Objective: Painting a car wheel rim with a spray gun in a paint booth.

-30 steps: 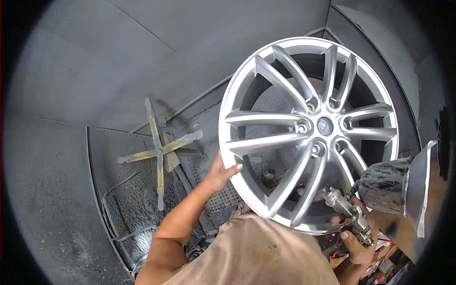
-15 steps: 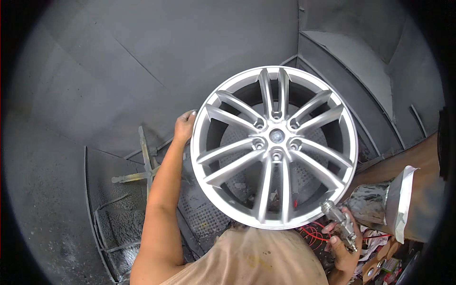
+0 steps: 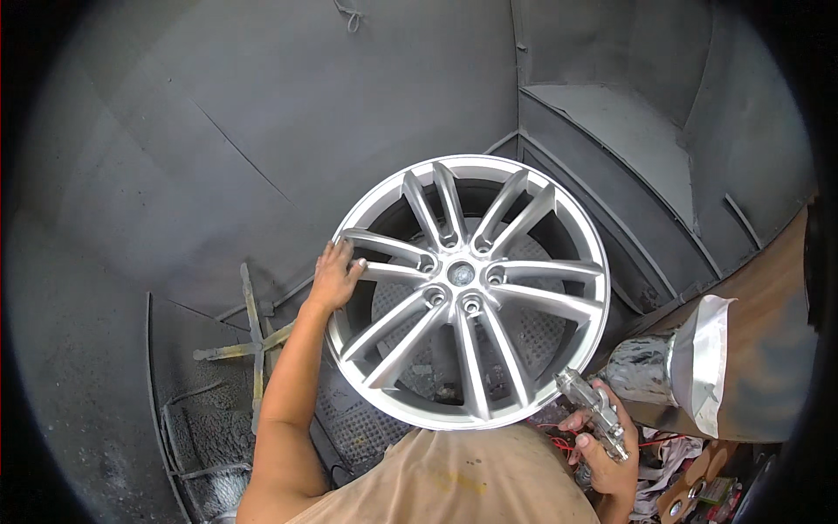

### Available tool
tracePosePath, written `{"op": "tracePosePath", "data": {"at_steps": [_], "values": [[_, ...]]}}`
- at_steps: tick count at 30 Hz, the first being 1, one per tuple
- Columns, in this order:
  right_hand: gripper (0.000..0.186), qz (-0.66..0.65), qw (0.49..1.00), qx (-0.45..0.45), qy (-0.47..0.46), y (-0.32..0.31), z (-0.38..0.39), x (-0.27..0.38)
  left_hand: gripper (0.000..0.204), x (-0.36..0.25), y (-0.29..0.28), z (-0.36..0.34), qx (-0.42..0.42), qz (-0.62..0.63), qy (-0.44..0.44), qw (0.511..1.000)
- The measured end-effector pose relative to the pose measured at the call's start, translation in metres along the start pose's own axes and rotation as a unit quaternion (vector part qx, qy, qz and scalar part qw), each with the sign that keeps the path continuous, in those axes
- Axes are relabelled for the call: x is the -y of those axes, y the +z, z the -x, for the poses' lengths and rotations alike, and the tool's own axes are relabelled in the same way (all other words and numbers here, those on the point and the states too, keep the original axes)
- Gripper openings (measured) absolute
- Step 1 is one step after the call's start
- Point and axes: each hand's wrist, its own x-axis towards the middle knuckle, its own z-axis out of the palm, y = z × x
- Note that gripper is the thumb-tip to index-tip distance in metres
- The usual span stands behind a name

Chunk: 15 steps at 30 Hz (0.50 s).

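A silver alloy wheel (image 3: 460,274) with paired spokes fills the middle, its face toward me. My left hand (image 3: 333,272) rests on its left rim beside a spoke, fingers apart and thumb out. Low on the right, my right hand (image 3: 611,454) is wrapped round a metal spray gun (image 3: 595,410), whose nozzle end sits close to the wheel's lower right rim. Right behind the gun is a paint-streaked metal cup (image 3: 642,367) with a flared white sheet (image 3: 711,367) at its far end. My hand hides where cup and gun meet. What carries the wheel is hidden.
Dark grey booth walls (image 3: 367,113) enclose the space. Left of my forearm stands a cross-shaped frame (image 3: 255,342). Beneath the wheel lies a studded dark surface (image 3: 349,424). A brown curved surface (image 3: 768,349) borders the right, above cluttered items (image 3: 698,485) and a red cord (image 3: 659,439).
The wheel has turned and sits lower and further left in view. My left hand has gone from the rim's outer edge onto its face. The spray gun and cup have shifted left together.
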Motion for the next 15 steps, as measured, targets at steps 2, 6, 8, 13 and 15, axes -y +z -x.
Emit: {"op": "tracePosePath", "data": {"at_steps": [2, 6, 8, 13, 15], "values": [[0.076, 0.005, 1.0, 0.012, -0.004, 0.002, -0.003, 0.002, 0.063, -0.005, 0.005, 0.004, -0.005, 0.004, 0.035, 0.999], [0.073, 0.016, 0.998, 0.055, -0.007, -0.002, -0.005, 0.004, 0.065, -0.042, 0.0, 0.013, 0.008, 0.016, 0.078, 0.997], [0.058, 0.032, 0.995, 0.094, -0.026, 0.001, -0.007, 0.013, 0.067, -0.054, 0.001, 0.015, 0.024, 0.02, 0.099, 0.995], [0.066, 0.026, 0.994, 0.103, -0.011, 0.006, -0.012, 0.012, 0.066, -0.076, -0.006, 0.019, 0.052, -0.01, 0.107, 0.993], [0.064, 0.027, 0.994, 0.109, -0.013, 0.007, -0.014, 0.011, 0.066, -0.072, -0.004, 0.018, 0.061, -0.002, 0.122, 0.991]]}}
